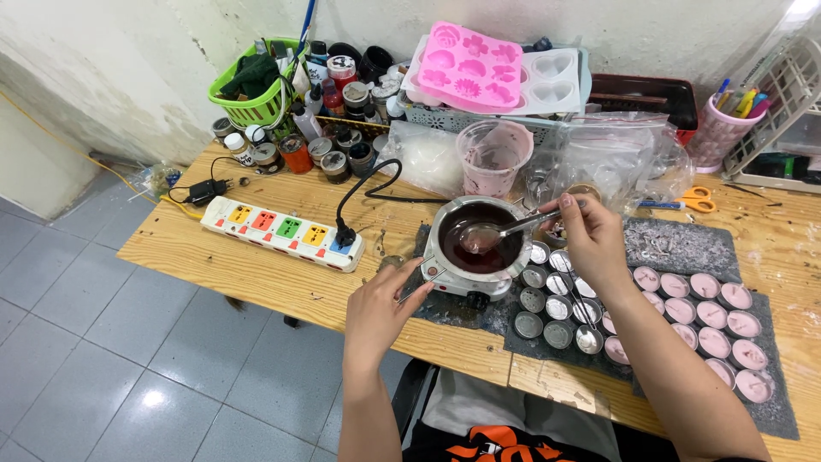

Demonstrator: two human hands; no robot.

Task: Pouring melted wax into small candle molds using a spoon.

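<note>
While the right hand (590,239) grips a metal spoon (496,233) and dips its bowl into the dark melted wax, our left hand (380,308) closes on the thin handle of the small round melting pot (475,244) at the centre of the frame, probably to hold it steady. Just right of the pot, shiny tin cups (556,299) stand in rows on a grey mat, the farther ones filled with smooth pink wax (718,316), all on the wooden tabletop (256,274).
</note>
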